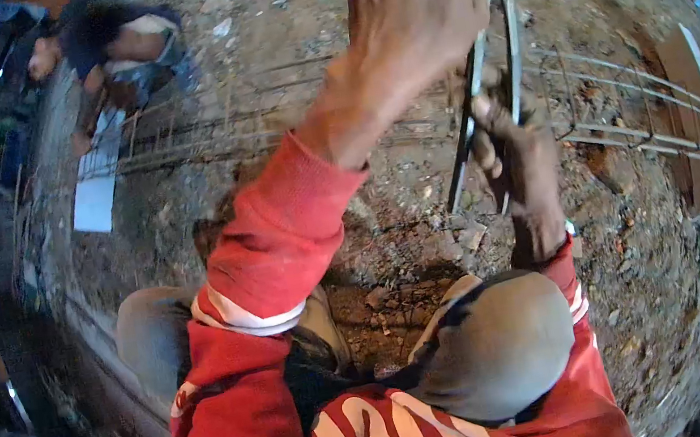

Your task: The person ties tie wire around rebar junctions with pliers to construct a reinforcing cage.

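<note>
Long-handled metal pincers (512,40) point upward at the upper right of the head view. My right hand (520,148) is wrapped around their handles, which stand slightly apart. At the top of the view, my left hand (418,5) is closed beside the pincers' jaws. Its fingers are blurred and partly turned away, so what they grip cannot be made out. Behind both hands runs a rebar cage (623,110) of long thin rods with cross ties, low over the ground.
Rough soil and stones (638,266) surround me. A co-worker (121,49) bends at the upper left, close to a white board (97,188) by the rods. On the right, a brown panel (698,121) stands at the cage's end. My bent knee (500,345) is below.
</note>
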Available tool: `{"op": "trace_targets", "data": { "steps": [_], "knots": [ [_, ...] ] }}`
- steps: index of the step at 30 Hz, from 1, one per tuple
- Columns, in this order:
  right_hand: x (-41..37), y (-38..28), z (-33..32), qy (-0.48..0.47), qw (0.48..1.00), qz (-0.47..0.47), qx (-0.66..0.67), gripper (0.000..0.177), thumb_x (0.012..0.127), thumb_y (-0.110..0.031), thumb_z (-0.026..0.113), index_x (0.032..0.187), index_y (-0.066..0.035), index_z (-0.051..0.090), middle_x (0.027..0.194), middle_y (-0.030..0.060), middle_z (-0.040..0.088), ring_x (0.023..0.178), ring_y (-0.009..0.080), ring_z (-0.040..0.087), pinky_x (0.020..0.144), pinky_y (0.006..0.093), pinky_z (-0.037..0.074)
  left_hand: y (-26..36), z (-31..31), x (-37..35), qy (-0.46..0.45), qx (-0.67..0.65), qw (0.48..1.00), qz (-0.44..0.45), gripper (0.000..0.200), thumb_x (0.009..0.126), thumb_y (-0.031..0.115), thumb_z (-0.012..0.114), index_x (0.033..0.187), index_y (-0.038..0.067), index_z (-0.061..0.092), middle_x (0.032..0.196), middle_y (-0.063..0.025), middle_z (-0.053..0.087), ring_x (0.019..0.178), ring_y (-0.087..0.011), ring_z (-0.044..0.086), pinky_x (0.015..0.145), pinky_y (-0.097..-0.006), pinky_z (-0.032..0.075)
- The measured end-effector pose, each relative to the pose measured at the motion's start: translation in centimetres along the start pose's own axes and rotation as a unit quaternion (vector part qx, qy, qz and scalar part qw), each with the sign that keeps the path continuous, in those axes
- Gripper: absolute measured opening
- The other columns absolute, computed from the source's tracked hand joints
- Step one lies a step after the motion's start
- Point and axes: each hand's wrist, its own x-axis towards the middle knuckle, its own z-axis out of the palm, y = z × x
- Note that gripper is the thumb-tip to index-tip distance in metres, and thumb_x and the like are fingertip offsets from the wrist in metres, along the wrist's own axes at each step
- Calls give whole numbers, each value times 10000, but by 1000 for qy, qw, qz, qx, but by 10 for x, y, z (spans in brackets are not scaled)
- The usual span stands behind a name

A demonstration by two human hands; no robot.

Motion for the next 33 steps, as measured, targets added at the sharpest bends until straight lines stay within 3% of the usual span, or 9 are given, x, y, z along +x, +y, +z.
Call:
{"op": "trace_targets", "data": {
  "steps": [7,11,13,19,23,25,29,31,33],
  "knots": [
    [39,-18,32,-29,993,8,-111,382,908,-79,609,1260,27,504,973,137,692,590,97,612,413,173,412,-21,-47,20,-7,81,993,84,246,927,111,494,744,135,332,678,10,142,576,-148,240,535,-320,292],
    [49,-15,21,-198,979,58,-1,445,990,-204,482,1338,67,425,1024,172,652,577,132,634,377,187,424,-32,-55,9,85,22,996,26,235,920,143,494,742,136,340,665,9,136,587,-128,228,535,-307,271],
    [44,-15,17,-339,883,196,258,497,1030,-264,406,1351,115,378,1070,225,630,511,161,627,395,185,502,-37,-72,11,42,194,979,43,270,921,159,501,695,141,357,605,14,163,536,-132,242,520,-320,284],
    [37,-24,2,-20,989,8,147,370,1006,-201,500,1288,37,492,1181,185,618,899,247,658,715,320,586,-107,-97,2,13,-159,944,-290,264,903,107,524,642,70,516,509,-16,446,415,-119,381,409,-284,327],
    [32,-31,-27,107,986,-91,-89,372,984,-218,550,1306,-39,501,1222,140,621,1046,246,642,769,349,563,-166,-104,-19,91,-277,926,-239,223,928,85,500,757,-10,607,598,-63,577,438,-102,455,397,-245,342],
    [39,-21,-40,211,962,-86,-152,461,969,-314,586,1375,-128,471,1257,120,618,1145,212,610,726,289,515,-178,-108,-25,8,-627,701,-340,235,945,60,469,816,-53,630,665,-87,623,471,-112,511,415,-244,372],
    [36,18,-70,278,935,-62,-210,391,942,-422,603,1203,-133,618,984,39,687,681,150,628,497,254,459,-194,-98,-49,1,-701,630,-335,267,927,254,602,771,50,679,658,-18,617,516,-79,488,464,-233,326],
    [30,20,-36,275,803,-138,-510,369,816,-363,751,1017,-61,685,854,69,682,596,184,589,494,334,467,-202,-89,-57,-18,-746,592,-304,263,932,252,613,792,38,673,717,-25,637,520,-70,478,465,-216,324],
    [15,33,-70,163,495,-227,-823,416,726,-276,812,1048,-53,672,916,126,701,785,244,659,673,388,526,-204,-85,-64,-39,-757,566,-325,238,933,240,618,827,34,674,738,-30,647,525,-73,484,466,-213,329]
  ]
}}
